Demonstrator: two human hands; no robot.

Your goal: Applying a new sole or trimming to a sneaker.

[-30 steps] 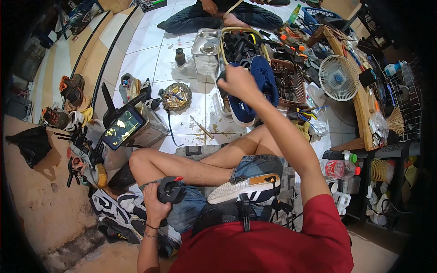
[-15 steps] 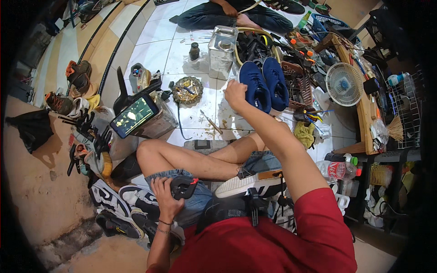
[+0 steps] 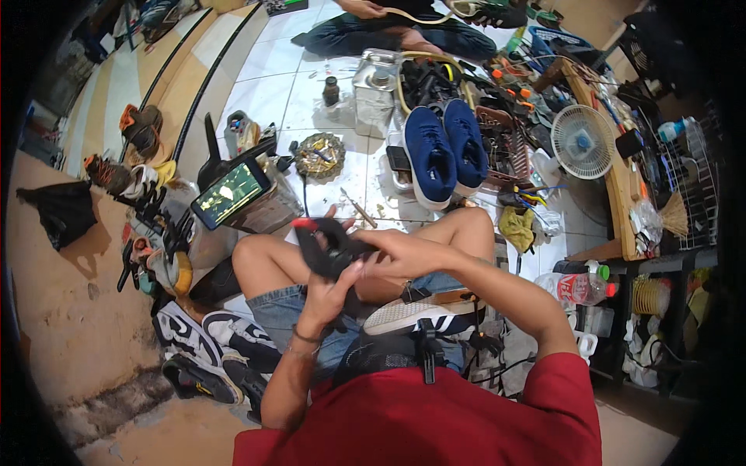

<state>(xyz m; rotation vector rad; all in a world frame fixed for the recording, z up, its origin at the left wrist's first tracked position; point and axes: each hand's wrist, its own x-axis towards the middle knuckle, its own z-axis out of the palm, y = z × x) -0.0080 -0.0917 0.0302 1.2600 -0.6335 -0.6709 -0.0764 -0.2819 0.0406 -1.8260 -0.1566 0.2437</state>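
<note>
A black spring clamp with a red tip (image 3: 328,247) is raised above my lap, slightly blurred by motion. My left hand (image 3: 325,299) grips it from below. Against its right side, my right hand (image 3: 400,255) closes on the clamp, its fingertips partly hidden. Below, a black shoe with a white textured sole (image 3: 404,314) lies across my lap, sole facing up. Another black clamp (image 3: 429,349) is fixed on that shoe at its near side.
Past my knees stand blue sneakers (image 3: 431,159), a metal can (image 3: 376,93) and a glass ashtray (image 3: 319,155). A propped phone (image 3: 231,194) is at left. A fan (image 3: 582,141) and bottles (image 3: 575,287) are at right. Another person's hand (image 3: 364,8) holds a pale strip.
My right hand has come back from beside the blue sneakers to the clamp. My left hand has lifted the clamp from my thigh toward the middle. The other person's hand has shifted left.
</note>
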